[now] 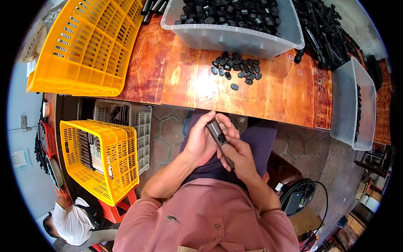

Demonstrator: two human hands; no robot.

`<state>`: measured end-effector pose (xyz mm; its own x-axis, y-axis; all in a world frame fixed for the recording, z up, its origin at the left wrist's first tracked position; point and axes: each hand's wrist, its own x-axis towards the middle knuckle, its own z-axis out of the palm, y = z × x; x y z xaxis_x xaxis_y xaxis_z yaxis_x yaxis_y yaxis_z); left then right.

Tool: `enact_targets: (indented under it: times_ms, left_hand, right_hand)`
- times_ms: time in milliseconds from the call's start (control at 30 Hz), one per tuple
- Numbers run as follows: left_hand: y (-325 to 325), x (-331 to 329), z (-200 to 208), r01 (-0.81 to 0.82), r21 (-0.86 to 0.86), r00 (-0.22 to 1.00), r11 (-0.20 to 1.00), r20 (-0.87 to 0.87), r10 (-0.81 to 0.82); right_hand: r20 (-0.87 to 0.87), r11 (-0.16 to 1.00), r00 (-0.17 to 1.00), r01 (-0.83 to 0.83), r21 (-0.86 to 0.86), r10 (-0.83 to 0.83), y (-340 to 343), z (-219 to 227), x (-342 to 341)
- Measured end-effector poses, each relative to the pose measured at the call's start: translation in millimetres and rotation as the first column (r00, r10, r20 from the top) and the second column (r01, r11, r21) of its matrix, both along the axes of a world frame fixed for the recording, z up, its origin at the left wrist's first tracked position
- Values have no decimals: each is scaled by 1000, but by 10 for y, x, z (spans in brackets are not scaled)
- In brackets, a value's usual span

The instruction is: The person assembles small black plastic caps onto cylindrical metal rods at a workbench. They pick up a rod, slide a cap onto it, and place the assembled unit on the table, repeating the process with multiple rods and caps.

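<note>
Tube (216,129), dark and slender, held aslant above the lap, just short of the near edge of the bench (180,71). Left hand (201,140) curled around the upper end, thumb along one side, fingers on the far side. Right hand (241,157) closed on the lower part, thumb pressed along the tube just below a small black piece (221,137); cannot tell whether built into the tube or separate.

On the bench, beyond the hands, a loose cluster of small black oval caps (234,87), one lying nearest the front edge. Behind them, a translucent bin (231,40) heaped with black round parts. To the right, a tangled pile of black parts (323,35), a few thin clear rings (299,72) and a second translucent bin (350,109). At the left end, a large yellow crate (75,86). Lower down on the left, a smaller yellow crate (126,174) with dark tubes (85,151) inside, above a red stool (121,208). Near the lower left corner, a person in white (75,227).
</note>
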<state>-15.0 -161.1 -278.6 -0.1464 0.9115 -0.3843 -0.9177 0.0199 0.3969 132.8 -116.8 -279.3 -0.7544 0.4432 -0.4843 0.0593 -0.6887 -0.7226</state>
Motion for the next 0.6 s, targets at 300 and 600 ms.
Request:
enact_targets:
  times_ms: [300,600]
  left_hand:
    - [-57,0,183,12,6,997,1000,-77,-11]
    - [21,97,349,-45,-41,995,998,-86,42]
  right_hand:
    - [134,880,991,-87,466,28,-136,-100,121]
    - [31,487,979,72,871,-200,-181,-75,45]
